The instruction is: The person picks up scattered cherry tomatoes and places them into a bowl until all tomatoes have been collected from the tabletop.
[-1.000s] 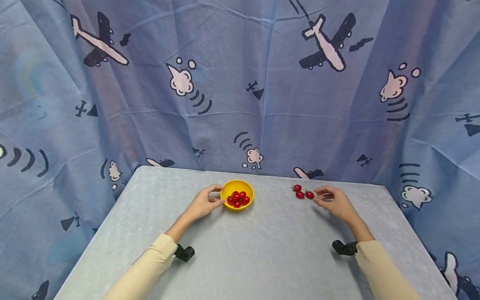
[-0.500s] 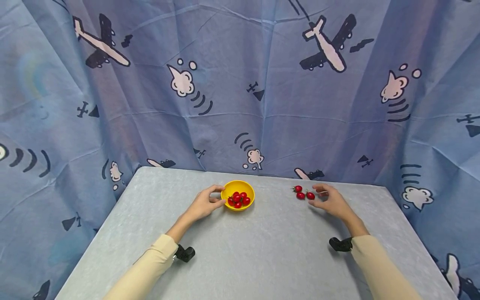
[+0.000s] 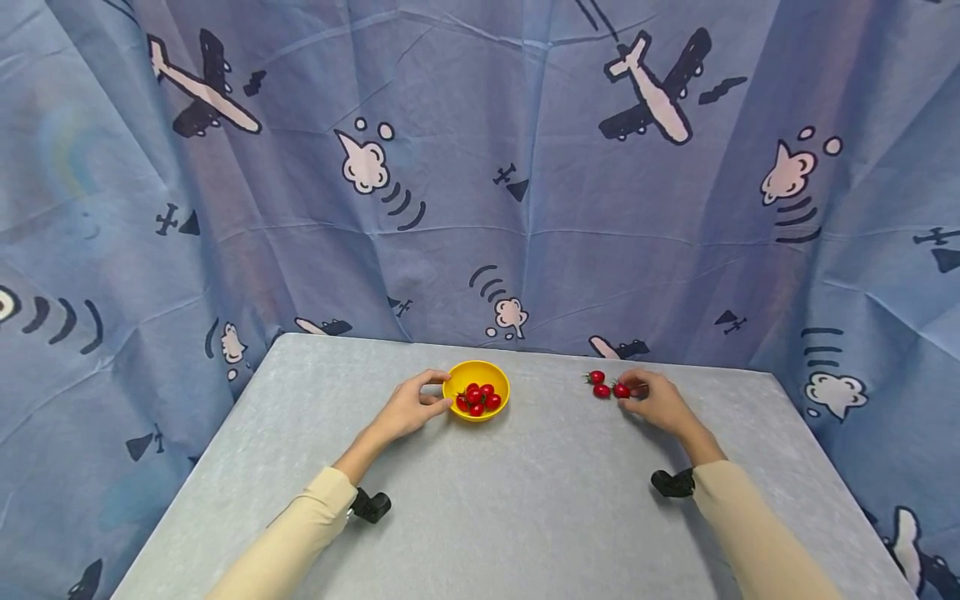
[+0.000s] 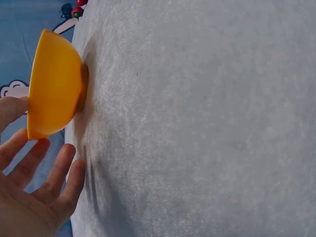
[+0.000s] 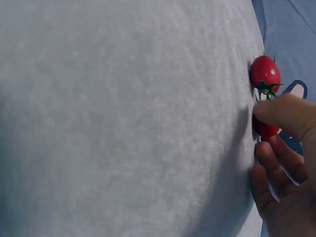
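Observation:
A yellow bowl stands on the table with several red cherry tomatoes inside. At its left rim is my left hand, thumb and index fingertips touching the edge. The left wrist view shows the other fingers of this hand spread loosely below the bowl. To the right, my right hand pinches the nearest cherry tomato between thumb and fingers. In the right wrist view the thumb covers part of that tomato. Two more cherry tomatoes lie just left of it.
The grey-white table extends in front of both hands. A blue curtain printed with planes hangs right behind its far edge. Each wrist wears a black camera mount.
My right hand has moved left to the nearest cherry tomato, and its thumb and fingers have closed on it. The left hand and the bowl have stayed in place.

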Available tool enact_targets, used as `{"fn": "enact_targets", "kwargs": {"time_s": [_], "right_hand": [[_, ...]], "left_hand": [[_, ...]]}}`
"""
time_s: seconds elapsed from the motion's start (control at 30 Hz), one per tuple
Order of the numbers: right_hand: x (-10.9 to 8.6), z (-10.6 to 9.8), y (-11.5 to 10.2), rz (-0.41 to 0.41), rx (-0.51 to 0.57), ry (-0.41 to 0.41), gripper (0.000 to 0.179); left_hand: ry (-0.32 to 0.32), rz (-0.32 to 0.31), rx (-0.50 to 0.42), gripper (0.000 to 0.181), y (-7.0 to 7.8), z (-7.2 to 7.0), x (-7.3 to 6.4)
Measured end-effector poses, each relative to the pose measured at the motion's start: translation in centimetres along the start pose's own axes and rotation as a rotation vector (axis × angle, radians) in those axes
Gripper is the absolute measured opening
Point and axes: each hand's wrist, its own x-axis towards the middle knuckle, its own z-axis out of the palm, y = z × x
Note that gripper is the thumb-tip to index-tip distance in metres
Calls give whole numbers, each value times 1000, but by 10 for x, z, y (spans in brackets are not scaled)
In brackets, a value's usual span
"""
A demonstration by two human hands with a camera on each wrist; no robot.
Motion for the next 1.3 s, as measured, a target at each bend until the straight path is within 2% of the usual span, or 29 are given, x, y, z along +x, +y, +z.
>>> {"fn": "enact_targets", "kwargs": {"time_s": [0.2, 0.63, 0.9, 1.3], "right_hand": [[3, 2, 2, 24, -15, 5, 23], [-6, -6, -4, 52, 20, 65, 28], [-9, -3, -14, -17, 54, 110, 29], [-5, 9, -41, -98, 136, 108, 30]], "left_hand": [[-3, -6, 3, 45, -1, 1, 0], [9, 2, 1, 43, 1, 1, -1], [5, 3, -6, 43, 3, 0, -1], [-1, 1, -9, 43, 4, 0, -2]]}}
